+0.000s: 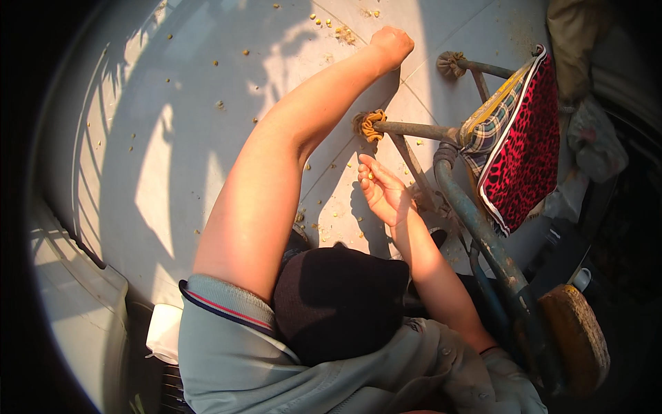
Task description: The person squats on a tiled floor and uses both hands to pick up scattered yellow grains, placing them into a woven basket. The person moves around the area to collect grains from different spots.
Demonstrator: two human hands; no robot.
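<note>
My left hand [392, 47] reaches far out, low over the tiled floor [196, 155]. Its fingers curl underneath, so their tips and anything in them are hidden. Closer in, my right hand [385, 194] is turned palm up with bent fingers. One small yellow kernel [370, 176] shows at its fingertips. More yellow kernels [318, 22] lie scattered across the floor, a few close to the left hand. A tuft of dry, fibrous debris [345, 35] lies just left of that hand. Dark fabric [339, 305], seemingly over my bent knee, is between my arms.
At right stands a worn metal chair frame [478, 227] with cloth-wrapped feet [371, 126]. It carries a red-and-black leopard-print cushion [525, 150] and a wooden armrest [574, 336]. A clear plastic bag [597, 139] is beyond the cushion. A white container [164, 331] is at lower left.
</note>
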